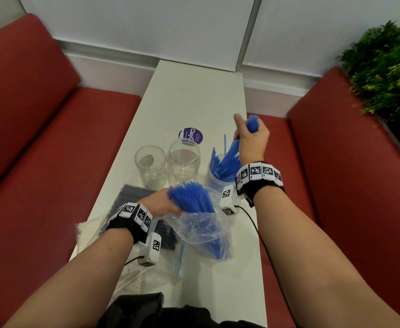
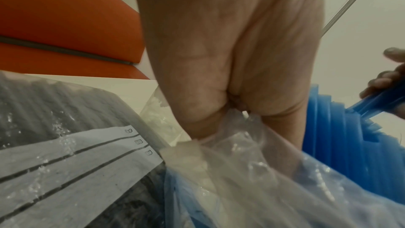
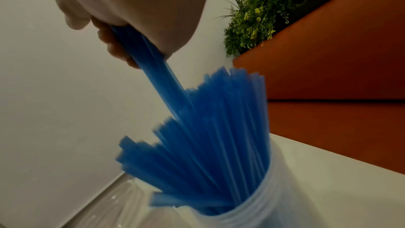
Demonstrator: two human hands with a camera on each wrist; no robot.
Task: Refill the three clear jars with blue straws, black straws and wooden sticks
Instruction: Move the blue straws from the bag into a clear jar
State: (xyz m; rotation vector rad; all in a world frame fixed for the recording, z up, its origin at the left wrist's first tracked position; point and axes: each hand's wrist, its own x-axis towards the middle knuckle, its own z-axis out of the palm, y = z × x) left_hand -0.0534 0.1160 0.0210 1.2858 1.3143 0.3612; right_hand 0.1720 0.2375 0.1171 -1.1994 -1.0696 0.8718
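Note:
Three clear jars stand in a row on the white table point(image 1: 194, 95): an empty left jar point(image 1: 150, 166), an empty middle jar point(image 1: 182, 160), and a right jar point(image 1: 214, 178) holding several blue straws point(image 3: 210, 145). My right hand point(image 1: 251, 136) grips a bundle of blue straws point(image 3: 151, 68) above the right jar, its lower ends inside the mouth. My left hand point(image 1: 161, 204) grips the clear plastic bag point(image 1: 199, 223), from which more blue straws point(image 1: 189, 195) fan out. A bag of black straws point(image 2: 65, 145) lies under the left wrist.
Red bench seats point(image 1: 40, 138) flank the narrow table on both sides. A purple round sticker point(image 1: 191, 135) lies behind the jars. A green plant point(image 1: 385, 72) stands at the far right. Another clear bag point(image 1: 87, 229) lies at the table's near left edge.

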